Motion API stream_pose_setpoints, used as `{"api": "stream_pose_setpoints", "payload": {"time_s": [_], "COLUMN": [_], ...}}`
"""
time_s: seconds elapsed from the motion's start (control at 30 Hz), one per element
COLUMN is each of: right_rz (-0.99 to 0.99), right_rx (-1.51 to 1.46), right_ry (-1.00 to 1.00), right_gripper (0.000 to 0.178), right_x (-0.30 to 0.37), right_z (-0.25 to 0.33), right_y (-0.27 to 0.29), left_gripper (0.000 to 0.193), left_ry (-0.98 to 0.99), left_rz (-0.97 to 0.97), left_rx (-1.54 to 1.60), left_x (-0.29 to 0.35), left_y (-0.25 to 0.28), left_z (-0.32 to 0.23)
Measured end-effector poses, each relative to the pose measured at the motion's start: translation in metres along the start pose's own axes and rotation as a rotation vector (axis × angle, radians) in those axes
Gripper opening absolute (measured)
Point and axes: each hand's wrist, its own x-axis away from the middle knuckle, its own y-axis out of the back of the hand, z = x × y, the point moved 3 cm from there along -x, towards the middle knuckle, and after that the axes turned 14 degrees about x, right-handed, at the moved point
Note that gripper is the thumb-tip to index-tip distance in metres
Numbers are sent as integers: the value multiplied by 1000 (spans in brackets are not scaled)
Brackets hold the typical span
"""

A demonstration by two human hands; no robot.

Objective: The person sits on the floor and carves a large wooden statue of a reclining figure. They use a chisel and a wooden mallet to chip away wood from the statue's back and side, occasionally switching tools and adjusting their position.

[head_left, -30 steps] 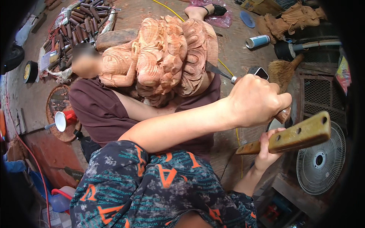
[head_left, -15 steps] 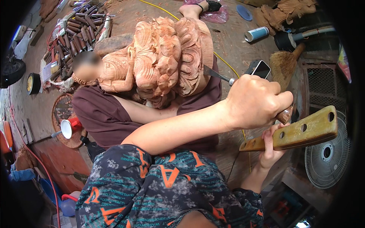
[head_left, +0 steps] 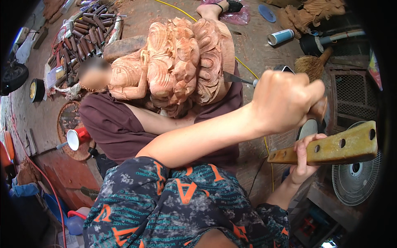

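A carved wooden figure with a petalled base lies on its side across my legs. My left hand is closed in a fist round the handle of a chisel, whose blade meets the right edge of the base, near its lower corner. Most of the handle is hidden by the fingers; its wooden end shows beyond them. Below and to the right, my right hand grips a yellowish tapered striking bar pierced with several holes. The bar is held apart from the chisel's end.
Many wooden-handled carving tools lie heaped at the upper left. A red cup stands by a round tray on the left. At right are a spray can, a straw brush and a fan. A yellow cord crosses the floor.
My left fist has moved slightly right and up, with the chisel still against the base. The striking bar in my right hand has shifted right and slightly down, away from the chisel's end.
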Motion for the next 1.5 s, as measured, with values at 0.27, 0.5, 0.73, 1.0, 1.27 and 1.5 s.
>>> {"api": "stream_pose_setpoints", "payload": {"time_s": [0.27, 0.5, 0.73, 1.0, 1.27, 1.5], "right_rz": [-25, -107, 7, 43, -84, -36], "right_rx": [97, 452, 559, 667, 529, 200], "right_ry": [83, 143, 143, 171, 207, 168], "right_gripper": [41, 41, 45, 37, 37, 41], "right_x": [-6, -4, -7, -5, 6, 22], "right_z": [4, 9, 3, 7, 3, -21], "right_y": [8, 19, 10, 6, -2, -2], "left_gripper": [19, 21, 21, 23, 25, 28], "left_ry": [9, -9, -46, -37, -27, -145], "left_rz": [71, 104, 129, 148, 185, 184], "left_rx": [46, 22, 2, 40, 6, -64], "left_x": [0, 7, 10, 12, 12, 43], "left_y": [4, 4, 4, 9, 9, -3], "left_z": [0, 0, 4, 3, 1, -23]}}
